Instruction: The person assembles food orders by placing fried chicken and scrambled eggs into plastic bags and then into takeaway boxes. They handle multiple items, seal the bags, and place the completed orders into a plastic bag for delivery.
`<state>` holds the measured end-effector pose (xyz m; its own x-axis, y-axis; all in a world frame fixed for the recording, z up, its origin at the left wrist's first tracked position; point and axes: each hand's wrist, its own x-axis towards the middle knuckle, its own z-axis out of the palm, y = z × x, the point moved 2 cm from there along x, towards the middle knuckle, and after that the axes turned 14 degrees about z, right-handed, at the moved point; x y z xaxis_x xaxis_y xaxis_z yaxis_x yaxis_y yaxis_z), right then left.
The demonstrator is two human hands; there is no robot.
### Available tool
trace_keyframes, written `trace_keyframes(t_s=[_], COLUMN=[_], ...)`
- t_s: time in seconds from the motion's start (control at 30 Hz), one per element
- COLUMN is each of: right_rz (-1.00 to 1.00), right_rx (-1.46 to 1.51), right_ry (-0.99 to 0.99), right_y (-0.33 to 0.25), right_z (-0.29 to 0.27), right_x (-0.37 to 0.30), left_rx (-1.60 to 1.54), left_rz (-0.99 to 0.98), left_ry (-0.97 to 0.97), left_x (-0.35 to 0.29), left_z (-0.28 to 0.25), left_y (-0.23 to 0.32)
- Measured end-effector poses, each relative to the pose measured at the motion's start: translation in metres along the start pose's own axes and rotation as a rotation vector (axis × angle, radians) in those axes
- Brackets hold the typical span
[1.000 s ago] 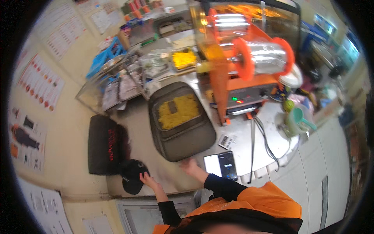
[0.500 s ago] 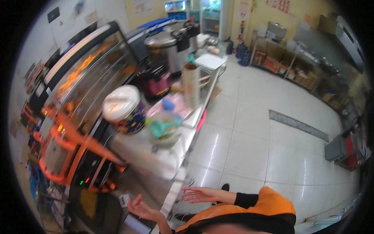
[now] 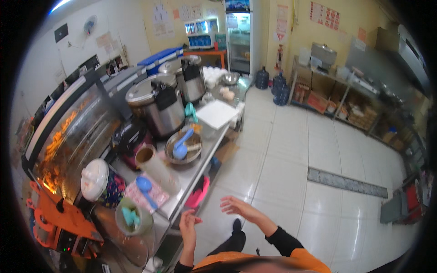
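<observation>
My left hand [image 3: 189,224] is raised beside the counter's front edge, fingers loosely apart and holding nothing. To its right, my right hand [image 3: 240,208] is stretched out over the floor, open and empty. Nearest to the left hand on the steel counter [image 3: 178,184] are a blue ladle [image 3: 144,184] on a pink patterned packet [image 3: 157,193] and an upright roll of clear plastic [image 3: 165,175]. A tub [image 3: 141,226] with a teal scoop [image 3: 130,217] stands nearer to me. Farther along, a metal bowl [image 3: 196,159] holds another blue ladle [image 3: 181,150].
Two large steel cookers [image 3: 157,109] stand farther back on the counter, by a white board [image 3: 217,113]. A glass food warmer [image 3: 68,136] lines the left. Something pink [image 3: 199,193] sits under the counter edge. Water jugs [image 3: 279,91] and a drain grate [image 3: 348,182] are on the tiled floor.
My view has swung and moved forward along the counter. Both hands have risen, the left from beside the orange equipment to the counter's edge. Neither has picked anything up.
</observation>
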<state>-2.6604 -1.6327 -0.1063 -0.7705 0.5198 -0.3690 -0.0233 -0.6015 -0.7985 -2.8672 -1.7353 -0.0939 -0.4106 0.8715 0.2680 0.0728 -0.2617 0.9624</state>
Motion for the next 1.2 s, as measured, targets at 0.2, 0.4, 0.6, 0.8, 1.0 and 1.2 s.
trace_keyframes(t_s=[0.2,0.4,0.6,0.8,1.0,1.2], right_rz=[0.182,0.003,0.025,0.146,0.267,0.326], right_rx=[0.187,0.319,0.418,0.029,-0.409,-0.806], right_ry=[0.135,0.403,0.718,0.227,0.232,0.028], right_y=[-0.091,-0.185,-0.293,-0.483,-0.576,-0.582], right_z=[-0.177,-0.423,-0.639,-0.758,-0.795,-0.831], right_x=[0.056,0.035,0.027,0.226,0.535,0.651], left_rx=[0.026,-0.338,-0.546,-0.341,-0.122,0.214], left_rz=[-0.321,-0.353,-0.534,-0.494,-0.455,-0.494], left_ry=[-0.259,-0.36,-0.224,0.344,0.56,0.544], left_x=[0.193,0.412,0.624,0.771,0.853,0.906], left_z=[0.179,0.406,0.556,0.58,0.602,0.64], left_y=[-0.105,-0.172,-0.29,-0.39,-0.428,-0.443])
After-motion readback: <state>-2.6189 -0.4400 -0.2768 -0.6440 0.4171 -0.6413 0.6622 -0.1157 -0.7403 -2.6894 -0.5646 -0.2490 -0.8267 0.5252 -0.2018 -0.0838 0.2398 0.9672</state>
